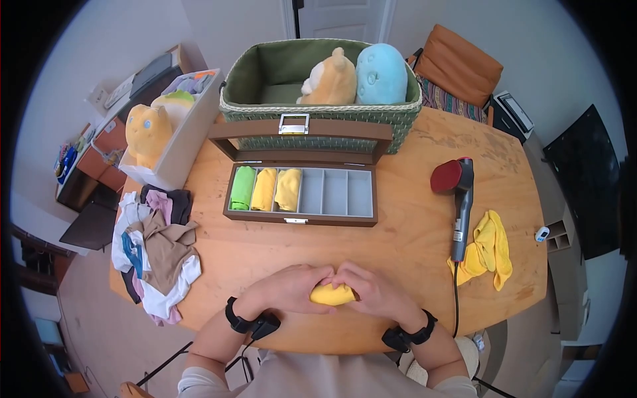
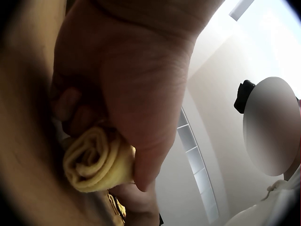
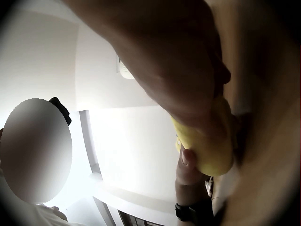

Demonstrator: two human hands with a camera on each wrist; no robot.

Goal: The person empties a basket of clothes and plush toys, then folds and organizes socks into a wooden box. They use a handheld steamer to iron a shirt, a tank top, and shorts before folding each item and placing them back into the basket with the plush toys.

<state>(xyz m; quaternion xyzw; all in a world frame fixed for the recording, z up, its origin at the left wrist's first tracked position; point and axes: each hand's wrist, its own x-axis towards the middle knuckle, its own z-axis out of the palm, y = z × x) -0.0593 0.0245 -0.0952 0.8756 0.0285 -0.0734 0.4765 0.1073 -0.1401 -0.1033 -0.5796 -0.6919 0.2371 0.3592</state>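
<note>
One soft yellow cloth, rolled into a plump cylinder, is at the wooden table's six o'clock side, long axis roughly nine-to-three, spiral end facing nine; left hand and right hand fingers grip it.

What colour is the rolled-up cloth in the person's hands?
The rolled-up cloth is yellow; it shows best in the head view.

Cloth before box, basket behind
</note>
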